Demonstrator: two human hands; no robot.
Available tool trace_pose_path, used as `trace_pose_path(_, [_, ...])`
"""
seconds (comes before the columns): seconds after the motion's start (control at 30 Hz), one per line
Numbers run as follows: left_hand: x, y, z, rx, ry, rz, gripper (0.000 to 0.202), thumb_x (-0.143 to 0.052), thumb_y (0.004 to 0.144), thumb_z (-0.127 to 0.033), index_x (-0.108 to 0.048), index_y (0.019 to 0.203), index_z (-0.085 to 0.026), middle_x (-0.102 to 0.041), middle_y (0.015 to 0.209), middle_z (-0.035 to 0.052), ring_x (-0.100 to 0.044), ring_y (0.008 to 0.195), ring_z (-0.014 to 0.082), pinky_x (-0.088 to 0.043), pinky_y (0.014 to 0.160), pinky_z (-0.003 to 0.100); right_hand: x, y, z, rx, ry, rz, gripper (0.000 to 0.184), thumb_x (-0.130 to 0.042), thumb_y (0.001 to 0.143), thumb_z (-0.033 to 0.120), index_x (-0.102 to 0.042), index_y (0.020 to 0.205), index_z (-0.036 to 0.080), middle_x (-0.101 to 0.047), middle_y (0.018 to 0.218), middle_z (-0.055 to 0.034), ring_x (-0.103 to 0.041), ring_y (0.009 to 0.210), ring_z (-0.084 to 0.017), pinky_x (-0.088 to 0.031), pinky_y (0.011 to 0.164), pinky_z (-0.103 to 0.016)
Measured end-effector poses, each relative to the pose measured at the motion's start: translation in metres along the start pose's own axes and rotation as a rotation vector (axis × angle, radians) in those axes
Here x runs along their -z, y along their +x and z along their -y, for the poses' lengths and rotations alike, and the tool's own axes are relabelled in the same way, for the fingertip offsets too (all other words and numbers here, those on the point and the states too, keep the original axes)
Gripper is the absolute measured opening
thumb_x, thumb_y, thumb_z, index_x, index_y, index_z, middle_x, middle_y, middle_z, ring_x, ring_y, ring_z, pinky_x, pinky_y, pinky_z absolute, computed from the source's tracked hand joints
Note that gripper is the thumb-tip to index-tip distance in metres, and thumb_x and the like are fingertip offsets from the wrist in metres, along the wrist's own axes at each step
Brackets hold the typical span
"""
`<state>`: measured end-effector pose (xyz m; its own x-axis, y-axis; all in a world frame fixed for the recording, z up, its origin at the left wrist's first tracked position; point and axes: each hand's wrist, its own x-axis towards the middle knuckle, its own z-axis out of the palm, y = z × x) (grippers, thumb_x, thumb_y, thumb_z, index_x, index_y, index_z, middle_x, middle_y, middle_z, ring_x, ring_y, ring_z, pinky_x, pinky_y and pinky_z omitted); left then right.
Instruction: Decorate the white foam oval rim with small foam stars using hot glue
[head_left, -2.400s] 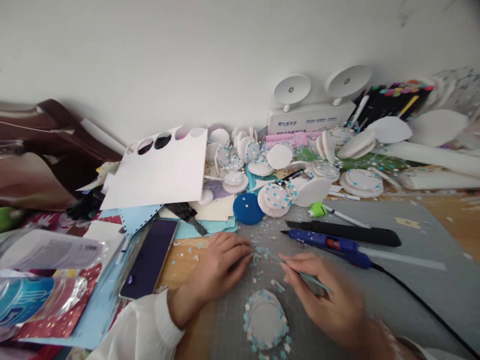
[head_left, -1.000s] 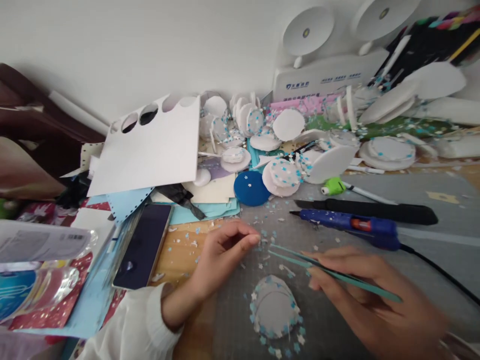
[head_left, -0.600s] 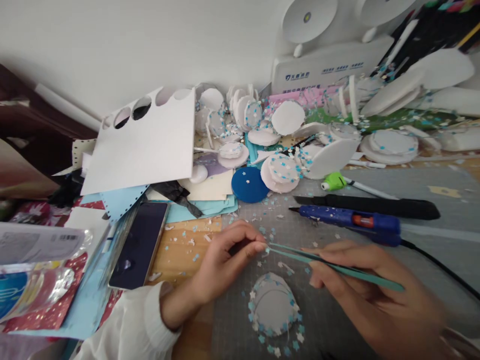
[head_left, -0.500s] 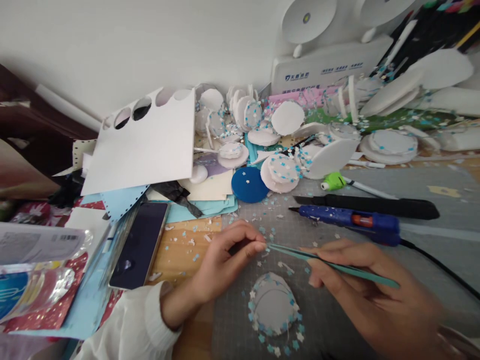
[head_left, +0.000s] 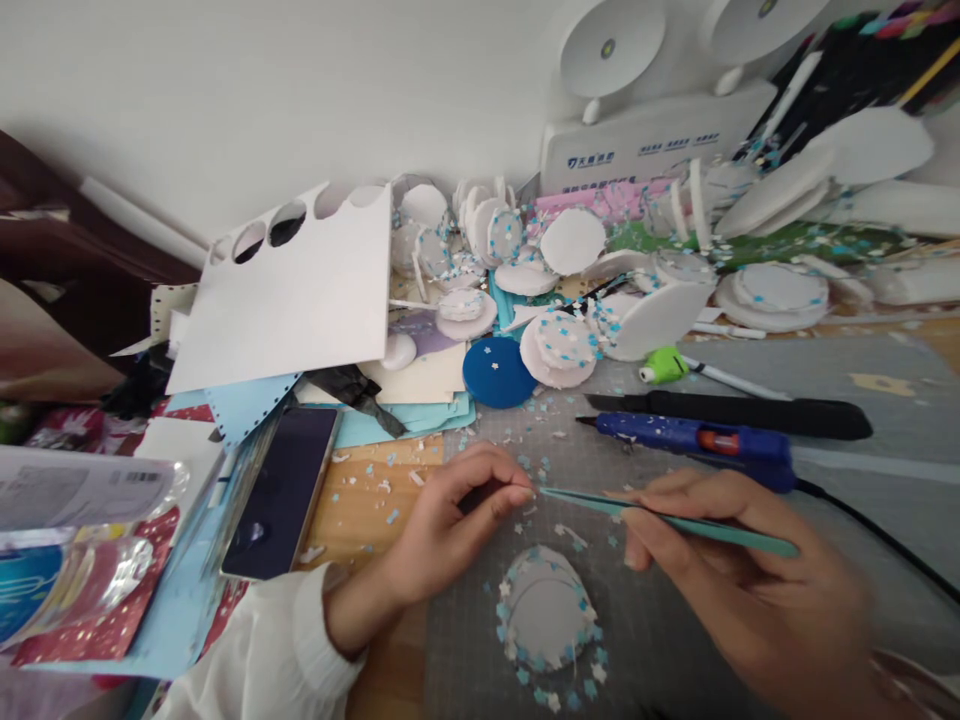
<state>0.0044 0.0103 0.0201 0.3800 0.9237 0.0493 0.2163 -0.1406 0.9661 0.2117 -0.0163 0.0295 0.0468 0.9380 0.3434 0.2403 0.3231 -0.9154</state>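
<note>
My right hand (head_left: pixel 735 570) grips a pair of teal tweezers (head_left: pixel 712 532), which lie nearly level with their tips toward the left. Those tips end just short of my left hand (head_left: pixel 469 510), whose thumb and forefinger are pinched together. Whatever sits in that pinch is too small to make out. Below both hands, a round white disc (head_left: pixel 551 610) rests on the grey cutting mat (head_left: pixel 465 640). Small blue and white stars (head_left: pixel 591 690) follow its edge, and a strand of them curves off its lower right side.
Beyond my hands lie a blue glue gun (head_left: pixel 690 438), a black utility knife (head_left: pixel 757 412) and a blue round lid (head_left: pixel 499 372). Star-trimmed white discs (head_left: pixel 562 345) crowd the back. At left are a phone (head_left: pixel 281 490) and a white board (head_left: pixel 300 300) with round holes.
The tweezers' arms look closer together than before, and their tips sit slightly farther from my left fingertips. My left hand keeps its pinch in nearly the same spot.
</note>
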Motion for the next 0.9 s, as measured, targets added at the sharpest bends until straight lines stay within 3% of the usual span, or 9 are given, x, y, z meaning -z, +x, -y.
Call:
trace_pose_path(0.67, [-0.0016, 0.0, 0.0014, -0.006, -0.052, -0.038, 0.012, -0.063, 0.088, -0.021, -0.067, 0.08, -0.014, -0.065, 0.079, 0.0041, -0.059, 0.077, 0.0137, -0.047, 0.072, 0.024, 0.0037, -0.0036, -0.0008, 0.043, 0.008, 0.063, 0.01, -0.062, 0.087, 0.021, -0.058, 0.078, 0.025, -0.061, 0.064, 0.0017, -0.066, 0.055, -0.012, -0.056, 0.048, -0.016])
trace_pose_path(0.9, [0.0035, 0.0007, 0.0072, -0.103, 0.122, -0.127, 0.006, -0.063, 0.088, -0.018, -0.068, 0.085, -0.016, -0.067, 0.082, 0.0032, -0.06, 0.08, 0.0134, -0.046, 0.074, 0.024, 0.0064, -0.0038, 0.0014, 0.073, -0.02, 0.022, 0.016, -0.06, 0.082, 0.008, -0.058, 0.079, 0.024, -0.061, 0.061, 0.0019, -0.066, 0.064, -0.012, -0.056, 0.054, -0.016])
